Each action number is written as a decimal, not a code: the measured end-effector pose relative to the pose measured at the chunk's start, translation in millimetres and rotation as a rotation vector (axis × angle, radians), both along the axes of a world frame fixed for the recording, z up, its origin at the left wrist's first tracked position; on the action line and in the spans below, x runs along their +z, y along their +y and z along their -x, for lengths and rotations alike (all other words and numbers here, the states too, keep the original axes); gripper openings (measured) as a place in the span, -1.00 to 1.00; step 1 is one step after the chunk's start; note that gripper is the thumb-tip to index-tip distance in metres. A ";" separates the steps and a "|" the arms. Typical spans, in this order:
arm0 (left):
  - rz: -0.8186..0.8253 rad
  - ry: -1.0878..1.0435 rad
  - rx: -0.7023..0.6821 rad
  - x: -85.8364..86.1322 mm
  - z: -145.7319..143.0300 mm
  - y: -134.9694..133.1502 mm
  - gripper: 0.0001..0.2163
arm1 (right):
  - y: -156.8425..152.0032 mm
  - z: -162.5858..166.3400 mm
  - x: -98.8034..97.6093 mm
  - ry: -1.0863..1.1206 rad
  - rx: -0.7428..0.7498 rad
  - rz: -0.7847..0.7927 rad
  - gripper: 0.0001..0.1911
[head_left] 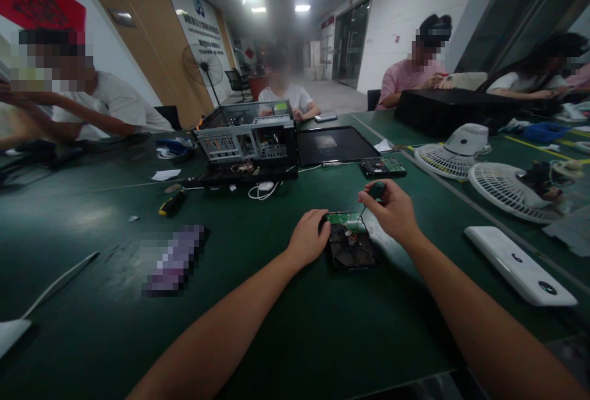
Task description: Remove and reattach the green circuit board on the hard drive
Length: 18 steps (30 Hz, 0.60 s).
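A hard drive (353, 249) lies on the green table with its circuit board (343, 222) facing up at the far end. My left hand (311, 237) grips the drive's left edge, fingers along the side and far corner. In my right hand (391, 209) is a screwdriver (378, 189) with a dark green handle, held tilted. Its thin shaft points down to the right part of the circuit board; whether the tip sits in a screw is too small to tell. Beyond my right hand a second hard drive (383, 167) rests on the table, its board side up.
An opened computer case (249, 142) stands ahead, beside a black panel (336, 145) and a white cable (265, 191). A yellow-black screwdriver (171, 203) and a blurred purple object (177, 260) lie left. Fan parts (454, 151) and a white device (519, 265) lie right. Several people sit around.
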<state>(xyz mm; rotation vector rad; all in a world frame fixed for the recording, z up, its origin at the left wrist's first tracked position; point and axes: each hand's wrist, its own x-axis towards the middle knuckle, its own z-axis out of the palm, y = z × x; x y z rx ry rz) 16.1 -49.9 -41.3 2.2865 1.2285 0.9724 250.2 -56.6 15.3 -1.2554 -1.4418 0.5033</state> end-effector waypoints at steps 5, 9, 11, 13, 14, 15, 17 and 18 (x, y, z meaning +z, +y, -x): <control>0.003 0.004 0.009 -0.8 -0.4 -0.1 -0.66 | 0.1 -3.5 1.5 -0.033 -0.121 -0.094 -0.57; 0.000 -0.004 0.010 -1.0 -1.0 -0.8 -0.67 | 5.5 -17.9 6.2 -0.067 -0.350 -0.155 -0.57; -0.001 -0.013 0.016 -1.0 -1.3 -0.9 -0.67 | 9.4 -30.4 7.6 -0.109 -0.487 -0.158 -0.61; -0.005 -0.026 0.022 -1.0 -1.4 -0.8 -0.68 | 13.6 -44.9 7.4 -0.200 -0.629 -0.152 -0.70; -0.008 -0.035 0.026 -0.8 -1.3 -0.6 -0.69 | 15.7 -52.1 6.4 -0.233 -0.675 -0.140 -0.73; -0.014 -0.046 0.030 -0.5 -1.1 -0.5 -0.70 | 17.9 -58.8 4.7 -0.248 -0.688 -0.109 -0.74; -0.029 -0.077 0.045 0.6 -0.3 -0.5 -0.73 | 22.9 -70.0 -0.8 -0.288 -0.679 -0.020 -0.73; -0.036 -0.097 0.054 1.4 0.3 -0.6 -0.74 | 25.5 -74.0 -4.4 -0.344 -0.678 0.024 -0.72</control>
